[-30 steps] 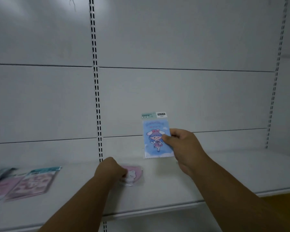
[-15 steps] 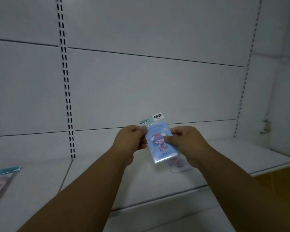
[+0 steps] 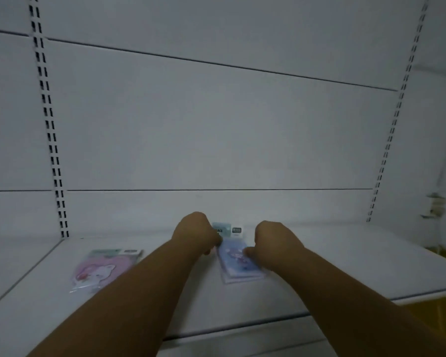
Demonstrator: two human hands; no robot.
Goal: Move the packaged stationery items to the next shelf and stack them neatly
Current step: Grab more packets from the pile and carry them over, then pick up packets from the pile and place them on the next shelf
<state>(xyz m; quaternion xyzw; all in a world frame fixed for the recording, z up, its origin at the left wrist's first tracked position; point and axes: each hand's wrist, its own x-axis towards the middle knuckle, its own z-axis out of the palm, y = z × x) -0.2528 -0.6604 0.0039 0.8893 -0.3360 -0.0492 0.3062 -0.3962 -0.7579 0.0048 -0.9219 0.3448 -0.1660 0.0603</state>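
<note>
Left hand [image 3: 195,234]: grip pinching the left edge of the blue packet [image 3: 236,261].
Right hand [image 3: 276,244]: grip clamped on its right edge.
Blue packet: flat on the shelf [image 3: 345,266], atop another.
Pink packet [image 3: 103,269]: lying apart, to the left.

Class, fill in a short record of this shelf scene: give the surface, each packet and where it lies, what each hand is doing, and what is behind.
surface: white shelf
blue packet: lying on the shelf, centre, seemingly on top of another packet
pink packet: flat on the shelf, to the left, apart from the hands
left hand: closed at the blue packet's left edge
right hand: closed at its right edge
behind: white back panel with slotted uprights
</note>
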